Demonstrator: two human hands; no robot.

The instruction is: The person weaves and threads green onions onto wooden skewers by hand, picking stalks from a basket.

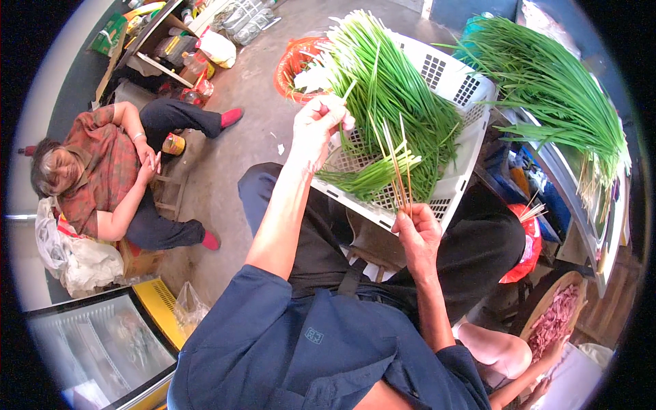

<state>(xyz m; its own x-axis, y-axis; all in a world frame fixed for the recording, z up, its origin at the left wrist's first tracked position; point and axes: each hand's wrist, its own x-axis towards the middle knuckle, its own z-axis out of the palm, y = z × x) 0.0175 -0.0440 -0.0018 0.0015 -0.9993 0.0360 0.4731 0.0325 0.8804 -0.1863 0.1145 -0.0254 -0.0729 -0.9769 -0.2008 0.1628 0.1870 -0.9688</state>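
My left hand (321, 121) is closed in a pinch over the near left side of a white plastic basket (468, 147). A pale stalk end (350, 89), apparently of a garlic chive, sticks up from its fingers. My right hand (418, 231), at the basket's near edge, is closed on several thin brown bamboo skewers (404, 179) pointing up and away. A large heap of garlic chives (403, 89), white ends at the far left, fills much of the basket. A smaller chive bundle (372, 179) lies nearer, between my hands, its cut ends facing right.
More chives (547, 89) lie on a metal-edged surface at right. A red bag (525, 249) with skewers stands beside my knee. An orange-red lined bin (294, 65) is beyond the basket. Another person (116, 164) sits at left; someone's arm (526, 383) reaches toward sliced meat (555, 316) at lower right.
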